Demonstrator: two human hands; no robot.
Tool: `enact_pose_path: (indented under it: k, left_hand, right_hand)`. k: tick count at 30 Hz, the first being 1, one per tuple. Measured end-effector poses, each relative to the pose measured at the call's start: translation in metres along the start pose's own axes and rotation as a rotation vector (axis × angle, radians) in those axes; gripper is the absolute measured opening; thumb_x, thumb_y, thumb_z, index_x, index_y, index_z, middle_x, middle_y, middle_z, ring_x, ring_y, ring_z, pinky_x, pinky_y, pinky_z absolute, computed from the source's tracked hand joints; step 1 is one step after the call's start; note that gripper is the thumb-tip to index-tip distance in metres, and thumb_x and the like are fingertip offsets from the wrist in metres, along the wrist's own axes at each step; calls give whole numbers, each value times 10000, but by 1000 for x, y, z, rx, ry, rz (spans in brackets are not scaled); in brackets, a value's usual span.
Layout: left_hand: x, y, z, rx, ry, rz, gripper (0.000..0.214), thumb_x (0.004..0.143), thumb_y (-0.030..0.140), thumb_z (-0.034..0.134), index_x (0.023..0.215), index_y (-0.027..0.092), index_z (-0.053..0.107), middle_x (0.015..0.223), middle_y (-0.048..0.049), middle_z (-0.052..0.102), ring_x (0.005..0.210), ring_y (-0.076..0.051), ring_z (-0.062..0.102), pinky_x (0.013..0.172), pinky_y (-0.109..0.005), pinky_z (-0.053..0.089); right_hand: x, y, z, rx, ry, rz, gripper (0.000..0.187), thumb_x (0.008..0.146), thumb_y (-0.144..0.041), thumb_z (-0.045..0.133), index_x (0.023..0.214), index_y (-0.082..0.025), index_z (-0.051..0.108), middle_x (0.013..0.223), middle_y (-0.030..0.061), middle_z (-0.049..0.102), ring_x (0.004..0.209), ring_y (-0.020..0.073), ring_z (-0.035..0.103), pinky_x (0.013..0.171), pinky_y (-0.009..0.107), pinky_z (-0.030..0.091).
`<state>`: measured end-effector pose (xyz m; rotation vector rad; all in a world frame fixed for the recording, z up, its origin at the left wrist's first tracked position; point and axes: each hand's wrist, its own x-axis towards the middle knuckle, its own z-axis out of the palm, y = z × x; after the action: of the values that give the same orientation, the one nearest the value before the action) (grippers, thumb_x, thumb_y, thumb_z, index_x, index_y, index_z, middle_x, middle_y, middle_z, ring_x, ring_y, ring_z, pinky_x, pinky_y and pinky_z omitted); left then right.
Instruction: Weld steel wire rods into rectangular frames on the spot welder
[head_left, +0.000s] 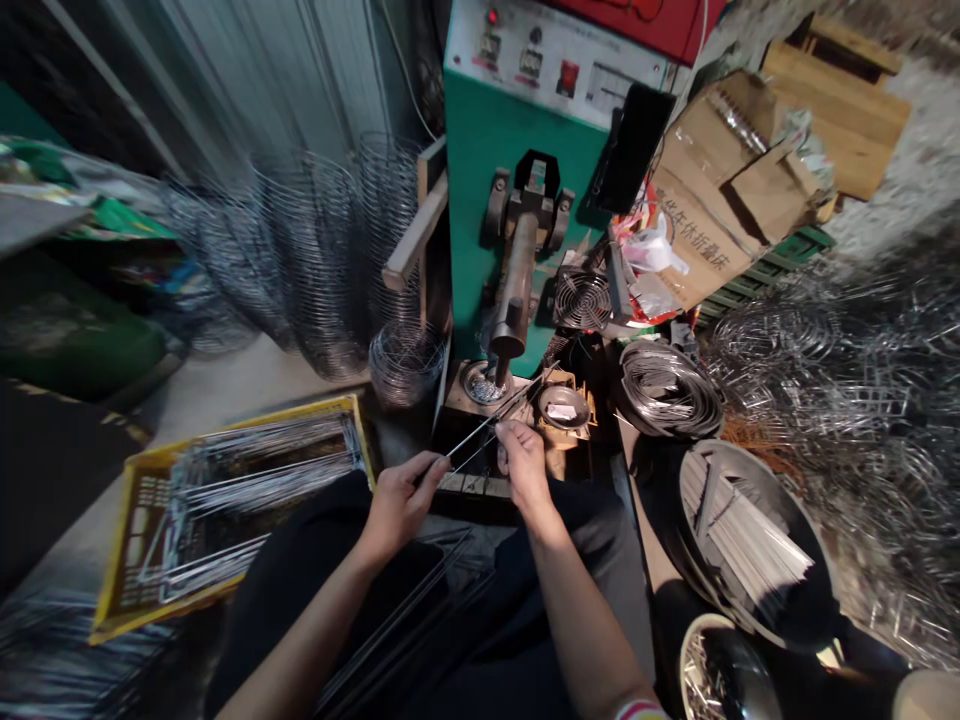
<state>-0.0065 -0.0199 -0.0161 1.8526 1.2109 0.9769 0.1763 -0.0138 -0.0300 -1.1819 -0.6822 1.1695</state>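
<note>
- A ribbed metal sheet [300,80] is seen at the upper left.
- A rough wall [930,140] is partly hidden by wooden boards [832,115] at the upper right.
- The pale floor [251,385] is dimly lit.

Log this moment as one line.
left hand: pinching thin metal rod; right hand: beside it; ahead: green machine; left side: yellow crate, wire frames

"Lower end of the rod [484,427]?"
"Hidden in the left hand [397,503]."
"The wire heap [862,420] at right?"
"Blurred, possibly tangled loops. And the bottom edge cuts off the bowl [750,665] of metal bits [701,680]."
</note>
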Motion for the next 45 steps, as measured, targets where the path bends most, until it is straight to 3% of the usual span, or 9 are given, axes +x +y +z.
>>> enact_pose_path:
  k: [14, 45]
  left_hand:
    - [-7, 2, 7, 8, 91, -6, 354, 951, 393, 479, 701, 166, 585, 569, 40, 431, 522, -97, 406, 531, -200, 341]
    - [-2, 3, 14, -18, 144, 14, 332, 980, 362, 464, 735, 166, 574, 582, 46, 441, 525, -91, 429, 549, -217, 326]
  right_hand:
    - [11, 2, -3, 15, -49, -11, 421, 744, -560, 718, 721, -205, 493, 469, -126, 285, 382, 38, 197, 368, 173, 157]
    - [26, -13, -2, -30, -91, -98, 387, 768, -515, 735, 729, -193, 523, 477, -122, 311, 392, 33, 202, 369, 166, 163]
